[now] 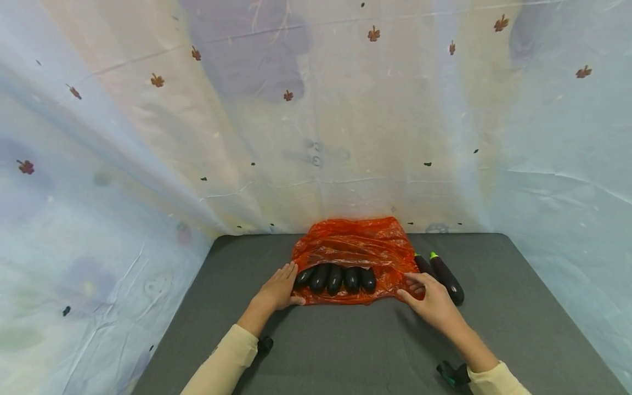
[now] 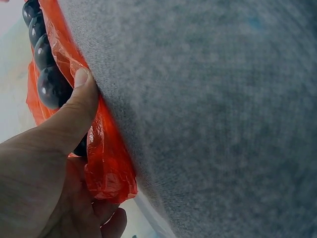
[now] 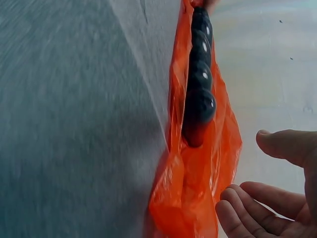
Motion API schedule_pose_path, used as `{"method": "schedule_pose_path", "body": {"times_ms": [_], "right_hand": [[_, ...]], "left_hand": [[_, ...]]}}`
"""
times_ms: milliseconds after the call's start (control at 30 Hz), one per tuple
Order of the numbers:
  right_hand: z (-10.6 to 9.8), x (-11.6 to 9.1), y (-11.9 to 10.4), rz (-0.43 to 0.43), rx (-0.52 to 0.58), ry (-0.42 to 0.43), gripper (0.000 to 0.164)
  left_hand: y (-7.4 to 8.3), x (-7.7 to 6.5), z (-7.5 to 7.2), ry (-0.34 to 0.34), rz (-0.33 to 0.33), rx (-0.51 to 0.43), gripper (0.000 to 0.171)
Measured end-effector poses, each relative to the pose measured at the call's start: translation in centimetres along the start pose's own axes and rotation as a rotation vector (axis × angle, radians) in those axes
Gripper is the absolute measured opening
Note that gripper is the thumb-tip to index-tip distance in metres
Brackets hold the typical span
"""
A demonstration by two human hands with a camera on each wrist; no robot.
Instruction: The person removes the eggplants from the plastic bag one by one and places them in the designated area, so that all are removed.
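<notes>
A red plastic bag (image 1: 355,241) lies at the far part of the grey table, its mouth facing me. Inside it several dark eggplants (image 1: 334,280) sit side by side, rounded ends showing at the opening. My left hand (image 1: 277,288) rests at the bag's left side, fingers straight along it and thumb on the near edge; in the left wrist view the thumb (image 2: 85,91) presses the plastic. At the right side my right hand (image 1: 434,302) has thumb and fingers spread apart. Its loosely bent fingers (image 3: 247,210) overlap the bag's edge in the right wrist view, nothing held.
Right of the bag, an eggplant (image 1: 446,278) with a green stem lies on the grey tabletop (image 1: 345,351). Another eggplant (image 1: 423,265) beside it is partly hidden by the right hand. A patterned curtain (image 1: 316,137) hangs behind the table and along its sides.
</notes>
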State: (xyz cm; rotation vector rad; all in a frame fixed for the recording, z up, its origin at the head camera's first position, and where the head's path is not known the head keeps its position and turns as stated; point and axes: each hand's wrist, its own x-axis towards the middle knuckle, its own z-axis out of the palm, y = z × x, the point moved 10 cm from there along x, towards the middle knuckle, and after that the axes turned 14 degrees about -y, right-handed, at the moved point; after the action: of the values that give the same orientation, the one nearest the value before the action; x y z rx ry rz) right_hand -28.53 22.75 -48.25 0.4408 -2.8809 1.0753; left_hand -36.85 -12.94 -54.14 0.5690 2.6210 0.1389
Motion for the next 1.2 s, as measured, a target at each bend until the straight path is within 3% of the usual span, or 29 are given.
{"method": "schedule_pose_path", "body": {"times_ms": [700, 1200], "right_hand": [[5.2, 2.9, -0.7, 0.066, 0.120, -0.098, 0.052], [6.8, 4.4, -0.5, 0.137, 0.109, -0.087, 0.053]], "left_hand": [[0.1, 0.0, 0.0, 0.008, 0.001, -0.004, 0.102], [0.2, -0.2, -0.1, 0.009, 0.011, -0.006, 0.103]]}}
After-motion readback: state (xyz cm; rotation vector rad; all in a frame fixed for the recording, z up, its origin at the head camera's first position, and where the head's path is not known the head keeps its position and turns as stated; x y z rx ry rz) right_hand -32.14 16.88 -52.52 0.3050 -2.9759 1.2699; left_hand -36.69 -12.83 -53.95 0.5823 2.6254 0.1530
